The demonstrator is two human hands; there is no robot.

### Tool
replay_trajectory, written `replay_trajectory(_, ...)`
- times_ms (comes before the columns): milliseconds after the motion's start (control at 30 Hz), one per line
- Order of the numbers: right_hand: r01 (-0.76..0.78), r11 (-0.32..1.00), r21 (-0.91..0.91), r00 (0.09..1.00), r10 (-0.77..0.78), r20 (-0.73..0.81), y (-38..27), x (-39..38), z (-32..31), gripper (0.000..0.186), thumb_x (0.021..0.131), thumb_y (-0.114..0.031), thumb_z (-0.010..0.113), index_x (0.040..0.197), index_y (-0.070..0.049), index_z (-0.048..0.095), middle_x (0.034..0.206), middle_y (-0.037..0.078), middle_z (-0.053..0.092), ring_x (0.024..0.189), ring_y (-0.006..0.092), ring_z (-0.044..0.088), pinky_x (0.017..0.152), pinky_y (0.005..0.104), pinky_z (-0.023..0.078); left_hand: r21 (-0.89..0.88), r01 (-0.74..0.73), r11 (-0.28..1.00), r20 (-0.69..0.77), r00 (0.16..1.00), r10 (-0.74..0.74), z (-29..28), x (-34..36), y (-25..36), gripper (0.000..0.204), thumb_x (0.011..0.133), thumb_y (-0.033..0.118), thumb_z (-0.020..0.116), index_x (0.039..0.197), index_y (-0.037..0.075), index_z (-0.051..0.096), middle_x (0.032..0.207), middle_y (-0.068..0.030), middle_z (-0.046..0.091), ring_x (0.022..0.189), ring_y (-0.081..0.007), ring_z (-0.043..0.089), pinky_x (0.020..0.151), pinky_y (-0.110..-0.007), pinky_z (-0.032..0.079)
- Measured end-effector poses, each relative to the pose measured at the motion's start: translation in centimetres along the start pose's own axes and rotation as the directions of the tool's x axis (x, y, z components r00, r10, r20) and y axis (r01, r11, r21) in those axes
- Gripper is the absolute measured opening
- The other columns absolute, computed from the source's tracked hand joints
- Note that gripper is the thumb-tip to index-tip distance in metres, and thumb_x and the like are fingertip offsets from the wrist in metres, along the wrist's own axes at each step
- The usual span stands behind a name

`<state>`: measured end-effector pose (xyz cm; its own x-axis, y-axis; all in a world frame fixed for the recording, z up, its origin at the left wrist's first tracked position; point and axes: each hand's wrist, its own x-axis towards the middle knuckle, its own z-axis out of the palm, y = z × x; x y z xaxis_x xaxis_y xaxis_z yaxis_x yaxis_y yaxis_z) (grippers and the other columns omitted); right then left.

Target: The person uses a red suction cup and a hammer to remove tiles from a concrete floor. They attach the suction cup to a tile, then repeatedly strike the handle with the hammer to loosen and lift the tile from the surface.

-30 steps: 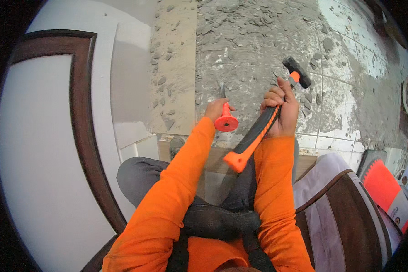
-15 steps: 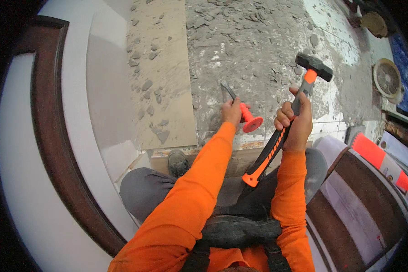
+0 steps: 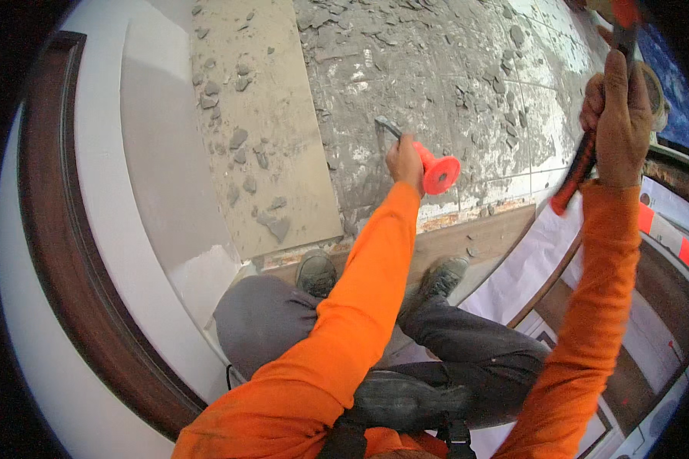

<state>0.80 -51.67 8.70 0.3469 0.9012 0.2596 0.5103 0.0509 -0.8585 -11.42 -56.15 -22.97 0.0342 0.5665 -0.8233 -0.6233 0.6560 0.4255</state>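
Observation:
My left hand point(image 3: 404, 164) grips a cold chisel point(image 3: 441, 174) with a bright orange round guard; its dark blade angles onto the dust-coated floor tiles point(image 3: 497, 115), near a smooth beige tile strip point(image 3: 272, 191) scattered with grey chips. My right hand point(image 3: 620, 122) is raised at the upper right, fingers wrapped round the black-and-orange handle of a hammer point(image 3: 566, 197). The hammer's head is mostly cut off at the top edge of the picture.
A white door with dark wooden trim point(image 3: 53, 229) and a pale wall stand on the left. My shoes point(image 3: 314, 274) rest by a wooden threshold. A brown-and-white striped fabric item point(image 3: 647, 298), orange-and-white items point(image 3: 677, 237) and a blue panel point(image 3: 670, 84) are on the right.
My right hand has swung up and rightward with the hammer. My left hand has moved slightly up and right, the chisel still in it. The view has also shifted.

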Motion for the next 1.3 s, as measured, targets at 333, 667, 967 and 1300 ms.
replay_trajectory(333,-0.513,0.857,-0.051,0.856,0.515,0.054,14.1,-22.2,-2.5,0.054,0.105,-0.051,0.042,0.079,-0.007,0.059,0.060,-0.002,0.050,0.049,0.0078,0.045,0.045,0.0269,0.035,0.060,0.151,0.987,0.144,0.977,-0.159,0.3,0.2,2.5,0.020,0.093,0.021,0.047,0.088,0.005,0.057,0.076,-0.0071,0.057,0.062,-0.0223,0.058,0.057,-0.042,0.050)
replay_trajectory(667,-0.275,0.958,0.079,0.961,0.275,0.009,20.0,-31.6,5.4,0.048,0.104,-0.046,0.047,0.085,-0.003,0.056,0.063,0.004,0.053,0.053,0.0132,0.050,0.048,0.0322,0.039,-0.030,0.062,0.998,0.142,0.988,-0.057,0.1,2.9,1.4,0.018,0.094,0.021,0.046,0.081,0.010,0.051,0.070,-0.0046,0.051,0.057,-0.0206,0.050,0.052,-0.041,0.045)
replay_trajectory(967,-0.127,0.992,-0.005,0.991,0.127,0.048,21.5,-30.4,1.0,0.036,0.100,-0.037,0.055,0.092,-0.002,0.061,0.066,0.021,0.058,0.054,0.0391,0.055,0.052,0.0439,0.043,0.136,-0.065,0.989,-0.021,0.997,0.069,1.7,1.9,0.0,0.023,0.096,0.023,0.049,0.083,0.008,0.060,0.076,-0.0067,0.062,0.065,-0.0229,0.060,0.061,-0.044,0.050)
replay_trajectory(1300,-0.078,0.973,0.215,0.994,0.060,0.087,17.1,-27.6,-0.5,0.032,0.105,-0.031,0.051,0.090,-0.002,0.056,0.061,0.001,0.049,0.053,0.0117,0.044,0.049,0.0293,0.034,-0.053,0.040,0.998,0.121,0.992,-0.033,0.4,5.9,-0.6,0.023,0.097,0.023,0.044,0.079,0.010,0.051,0.070,-0.0056,0.054,0.059,-0.0225,0.055,0.057,-0.043,0.048)
